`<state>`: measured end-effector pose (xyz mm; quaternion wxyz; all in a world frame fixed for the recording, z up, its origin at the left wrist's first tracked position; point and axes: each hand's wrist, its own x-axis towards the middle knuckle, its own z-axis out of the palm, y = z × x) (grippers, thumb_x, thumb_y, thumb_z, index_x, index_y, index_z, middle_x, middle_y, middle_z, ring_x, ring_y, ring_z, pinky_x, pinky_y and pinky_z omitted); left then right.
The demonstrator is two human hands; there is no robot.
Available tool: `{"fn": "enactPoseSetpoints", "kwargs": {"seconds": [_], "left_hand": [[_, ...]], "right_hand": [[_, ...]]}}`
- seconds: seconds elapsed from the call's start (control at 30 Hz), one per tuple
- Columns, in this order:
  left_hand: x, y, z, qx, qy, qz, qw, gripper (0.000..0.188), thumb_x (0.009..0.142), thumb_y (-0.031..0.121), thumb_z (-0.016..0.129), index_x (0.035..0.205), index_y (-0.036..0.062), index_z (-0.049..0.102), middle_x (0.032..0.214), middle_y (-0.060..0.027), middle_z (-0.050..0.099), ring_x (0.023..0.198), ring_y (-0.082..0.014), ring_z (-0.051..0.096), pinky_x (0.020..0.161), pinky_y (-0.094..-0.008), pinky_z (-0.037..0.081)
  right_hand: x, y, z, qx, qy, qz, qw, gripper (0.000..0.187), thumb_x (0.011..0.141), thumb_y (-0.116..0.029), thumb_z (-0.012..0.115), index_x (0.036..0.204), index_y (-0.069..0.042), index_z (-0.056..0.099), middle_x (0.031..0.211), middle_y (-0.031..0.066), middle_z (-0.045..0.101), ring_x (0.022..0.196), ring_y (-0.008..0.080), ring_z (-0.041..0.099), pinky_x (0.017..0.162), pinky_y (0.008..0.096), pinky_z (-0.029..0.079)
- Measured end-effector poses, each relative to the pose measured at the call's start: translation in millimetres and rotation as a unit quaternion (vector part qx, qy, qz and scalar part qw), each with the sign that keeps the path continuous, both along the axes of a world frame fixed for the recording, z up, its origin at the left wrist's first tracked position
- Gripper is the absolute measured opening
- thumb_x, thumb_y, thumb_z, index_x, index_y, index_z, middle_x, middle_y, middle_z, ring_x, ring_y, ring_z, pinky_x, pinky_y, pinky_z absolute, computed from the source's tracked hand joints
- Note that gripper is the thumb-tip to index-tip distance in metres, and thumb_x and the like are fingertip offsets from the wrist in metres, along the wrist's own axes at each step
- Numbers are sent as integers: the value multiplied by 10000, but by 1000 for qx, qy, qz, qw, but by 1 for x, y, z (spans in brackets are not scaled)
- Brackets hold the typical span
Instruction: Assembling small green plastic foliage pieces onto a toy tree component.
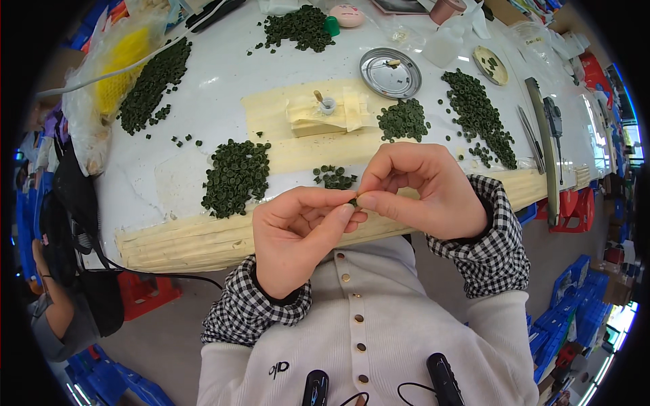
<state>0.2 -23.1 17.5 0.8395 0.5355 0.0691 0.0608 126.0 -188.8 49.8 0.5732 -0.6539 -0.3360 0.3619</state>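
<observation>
My left hand (298,230) and my right hand (423,193) meet over the table's front edge, fingertips almost touching. Between them is a small dark green round part (353,201), mostly covered by the fingers. The left thumb and forefinger pinch it; the right thumb and forefinger are closed at its upper side, and what they grip is too small to make out. Just beyond the fingers lies a little group of the same dark green parts (335,177). A larger heap of green cup-shaped parts (235,177) spreads to the left of it.
Behind sits a taped block (318,118) with a small white cup (328,105). More green heaps (403,120) lie around, near a round metal lid (391,73). Tweezers (531,139) and a long dark bar (544,149) are at right. A person's arm (57,304) shows at far left.
</observation>
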Motion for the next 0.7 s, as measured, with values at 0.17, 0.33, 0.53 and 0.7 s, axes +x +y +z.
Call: {"fn": "enactPoseSetpoints", "kwargs": {"seconds": [0.17,0.33,0.53,0.7], "left_hand": [[0,0,0,12,2,7,1000,178,899,-74,583,1073,-91,618,981,-167,693,907,-162,687,827,-259,572],[0,0,-1,7,-1,9,1000,182,897,-75,584,1074,-91,620,985,-165,694,909,-162,688,824,-259,569],[-1,0,-2,14,-6,13,1000,184,895,-75,587,1074,-89,626,990,-161,694,903,-155,688,819,-250,569],[-2,0,-1,9,-2,21,1000,175,892,-80,587,1062,-91,626,987,-165,693,903,-160,688,812,-258,574]], "right_hand": [[-4,1,1,12,-53,-15,998,66,860,-18,661,890,31,629,873,50,636,794,84,617,711,225,517],[-6,2,-1,23,-71,-24,997,64,854,-13,663,883,33,630,848,58,645,760,94,638,692,227,529],[-9,6,-3,39,-105,-64,992,75,823,-48,687,846,18,659,751,65,659,676,104,636,610,238,516],[-10,7,-2,40,-89,-62,993,82,820,-52,687,839,21,656,753,68,660,672,103,637,612,239,518]]}}
